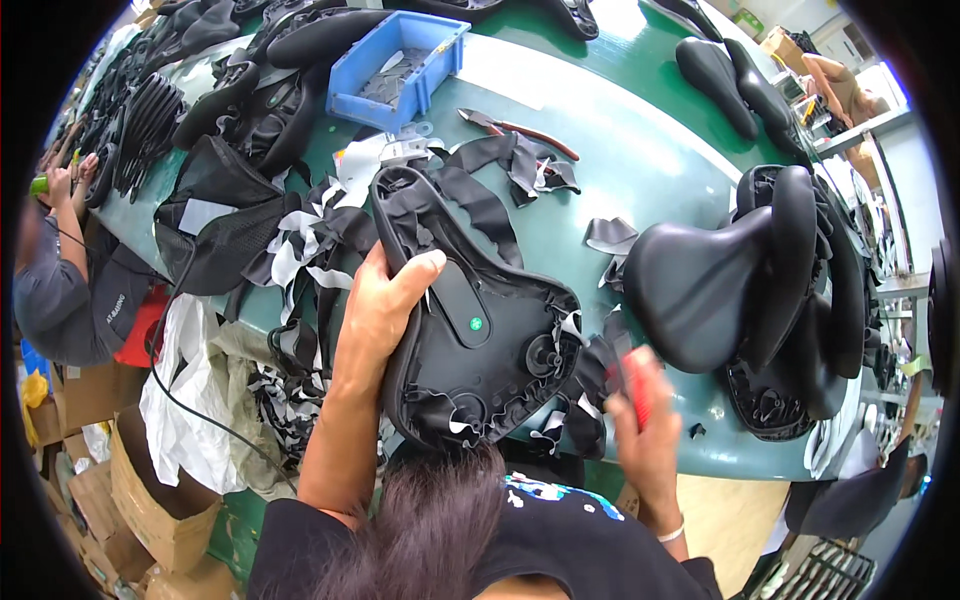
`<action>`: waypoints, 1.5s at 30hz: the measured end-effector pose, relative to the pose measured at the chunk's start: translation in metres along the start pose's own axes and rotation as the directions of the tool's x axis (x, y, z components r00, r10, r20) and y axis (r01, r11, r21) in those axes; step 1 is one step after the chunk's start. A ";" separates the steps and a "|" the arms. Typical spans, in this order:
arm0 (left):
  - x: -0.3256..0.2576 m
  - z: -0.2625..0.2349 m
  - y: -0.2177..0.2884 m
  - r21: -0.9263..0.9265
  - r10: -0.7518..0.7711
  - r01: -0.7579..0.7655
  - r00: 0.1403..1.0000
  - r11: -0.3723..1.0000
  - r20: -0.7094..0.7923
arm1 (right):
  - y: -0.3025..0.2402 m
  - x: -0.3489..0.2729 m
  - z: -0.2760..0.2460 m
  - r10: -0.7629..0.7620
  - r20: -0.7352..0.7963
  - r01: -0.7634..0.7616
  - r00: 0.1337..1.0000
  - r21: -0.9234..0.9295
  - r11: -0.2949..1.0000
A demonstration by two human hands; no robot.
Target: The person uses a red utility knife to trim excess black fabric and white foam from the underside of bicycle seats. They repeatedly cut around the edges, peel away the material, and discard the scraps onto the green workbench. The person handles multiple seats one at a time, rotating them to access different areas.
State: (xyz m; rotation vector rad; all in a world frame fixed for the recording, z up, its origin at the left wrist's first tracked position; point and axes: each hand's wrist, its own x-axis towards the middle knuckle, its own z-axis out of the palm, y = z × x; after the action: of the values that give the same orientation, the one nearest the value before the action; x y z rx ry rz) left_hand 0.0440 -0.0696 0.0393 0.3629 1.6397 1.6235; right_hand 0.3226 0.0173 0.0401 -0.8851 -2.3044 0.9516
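A black bicycle saddle [440, 365] lies underside up in front of me, its nose pointing away. Its cover is gathered in folds along the inner rim, and a small green round mark sits on the base. My left hand [378, 310] grips the saddle's left edge, with the thumb across the underside. My right hand [648, 430], just right of the saddle's wide rear, is closed around a red-handled tool [637, 387]. Motion blurs the tool's dark front end, so its kind is unclear. Black trimmed strips [585, 420] lie beside the saddle's rear.
Finished-looking saddles [690, 290] are stacked at the right. A blue bin [395, 75] and red-handled pliers [520, 130] stand beyond. Scraps [300, 240] and more saddles [250, 120] crowd the left. A cable [205, 410] hangs by cardboard boxes [165, 490]. A co-worker [65, 270] is at far left.
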 end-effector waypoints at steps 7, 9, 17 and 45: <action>-0.006 -0.012 -0.025 -0.055 0.064 -0.073 0.985 0.996 -0.158 | 0.007 0.090 0.016 0.007 -0.189 0.038 0.982 0.234 0.972; -0.002 -0.034 -0.051 0.128 0.202 -0.171 0.933 0.977 -0.297 | 0.024 0.093 -0.010 0.340 -0.206 -0.168 0.917 0.575 0.801; -0.014 0.069 0.002 0.843 0.371 -0.521 0.762 -0.138 0.531 | -0.010 0.076 -0.001 0.063 -0.125 -0.060 0.990 0.024 0.998; 0.041 0.069 0.026 0.162 0.211 -0.477 0.635 0.864 0.744 | -0.010 0.073 0.013 -0.101 0.202 0.202 0.974 -0.575 0.793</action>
State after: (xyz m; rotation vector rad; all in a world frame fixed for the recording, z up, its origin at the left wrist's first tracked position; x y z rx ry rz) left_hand 0.0569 0.0117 0.0590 1.3982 1.2579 1.1793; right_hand 0.2618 0.0587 0.0529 -0.8516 -2.8274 0.2156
